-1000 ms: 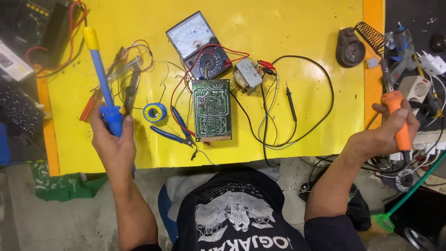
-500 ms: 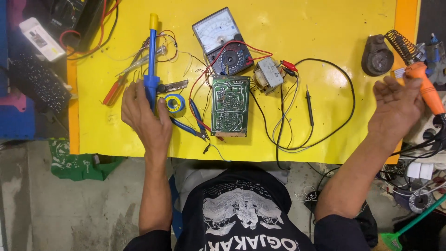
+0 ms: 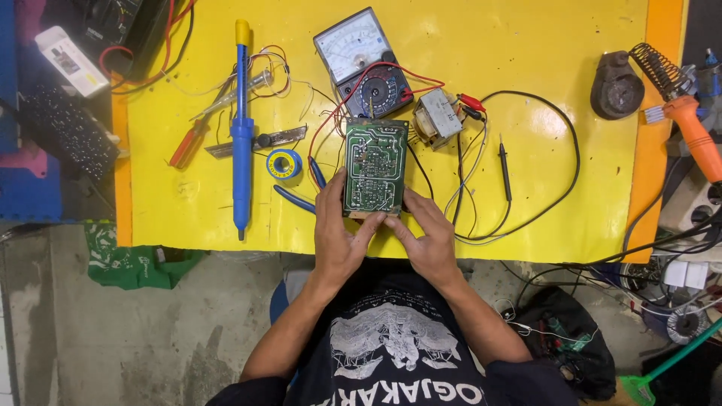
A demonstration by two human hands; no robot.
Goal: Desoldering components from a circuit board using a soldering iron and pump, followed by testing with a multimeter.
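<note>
The green circuit board (image 3: 375, 168) lies flat on the yellow surface (image 3: 526, 113), near its front edge, solder side up. Both hands grip its near end.

Left hand (image 3: 338, 237): fingers curled along the left edge of the circuit board, thumb bearing on the bottom edge. The hand pinches the board from the left.

Right hand (image 3: 426, 239): fingers laid against the lower right edge of the board, thumb pointing toward the left thumb beneath the bottom edge. The hand is partly closed around the board corner, not spread.

Adjacent items:
- An analogue multimeter (image 3: 366, 60) sits just behind the board, tilted, with red and black leads running from it.
- A small transformer (image 3: 437, 122) stands just right of the board's far corner, with crocodile clips (image 3: 472, 105) beside it.
- A black test probe (image 3: 505, 160) lies to the right of the board, apart from it, inside a loop of black cable.
- A blue desoldering pump (image 3: 241, 128) with a yellow cap lies lengthwise well to the left.
- A spool of solder (image 3: 284, 163) rests between the pump and the board.
- Blue-handled pliers (image 3: 301, 192) lie partly under the left hand.
- A red-handled screwdriver (image 3: 189, 141) lies left of the pump.
- An orange-handled soldering iron (image 3: 696, 135) rests in a coil stand (image 3: 620, 83) at the far right edge.
</note>
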